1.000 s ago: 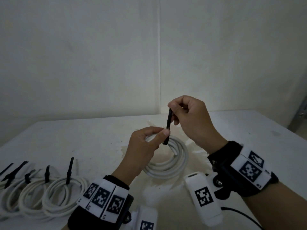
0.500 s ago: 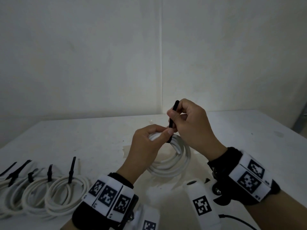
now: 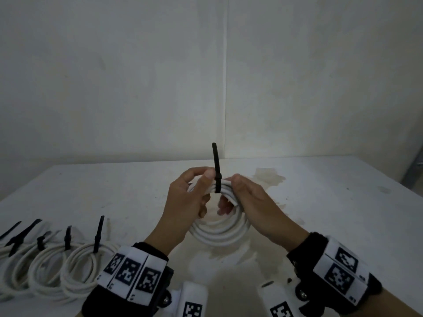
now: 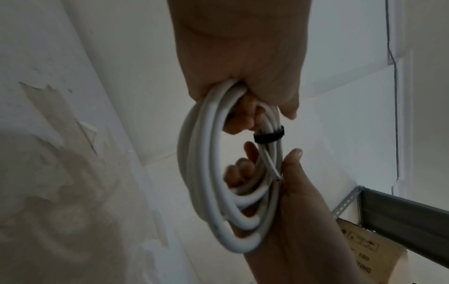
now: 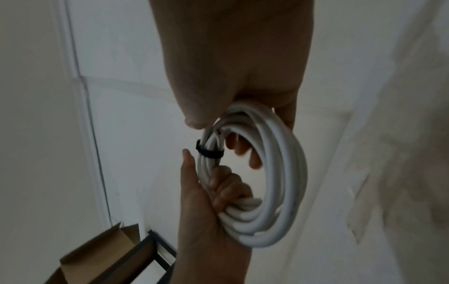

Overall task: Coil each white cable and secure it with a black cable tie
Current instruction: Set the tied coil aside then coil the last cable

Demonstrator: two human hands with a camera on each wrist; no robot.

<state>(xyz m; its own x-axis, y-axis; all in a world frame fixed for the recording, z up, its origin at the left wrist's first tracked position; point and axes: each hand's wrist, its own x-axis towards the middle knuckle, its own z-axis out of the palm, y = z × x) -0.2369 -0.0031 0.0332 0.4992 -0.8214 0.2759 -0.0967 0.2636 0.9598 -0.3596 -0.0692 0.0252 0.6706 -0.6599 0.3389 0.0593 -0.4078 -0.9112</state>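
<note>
I see the white cable (image 3: 219, 232) as a round coil of smooth, thick plastic-sheathed loops, held up above the desk (image 3: 343, 202), whose pale top is scuffed and stained brown beneath the coil. A black cable tie (image 3: 216, 177), a thin flat strap, is cinched around the top of the bundle, and its free tail stands straight up.

My left hand (image 3: 185, 202) grips the coil just left of the tie: the thumb lies on top of the loops and the fingers (image 4: 243, 119) curl through the ring from below. My right hand (image 3: 251, 202) grips the coil just right of the tie in the same way, thumb pressed on top, fingers (image 5: 240, 148) hooked through the middle. Both hands are closed tight on the cable, close on either side of the strap. One cut cable end (image 4: 275, 176) pokes out beside the right palm.

At the left edge of the desk lie finished coils (image 3: 57, 266), thinner-looking white loops overlapping in a row, each with a black tie tail sticking up.
</note>
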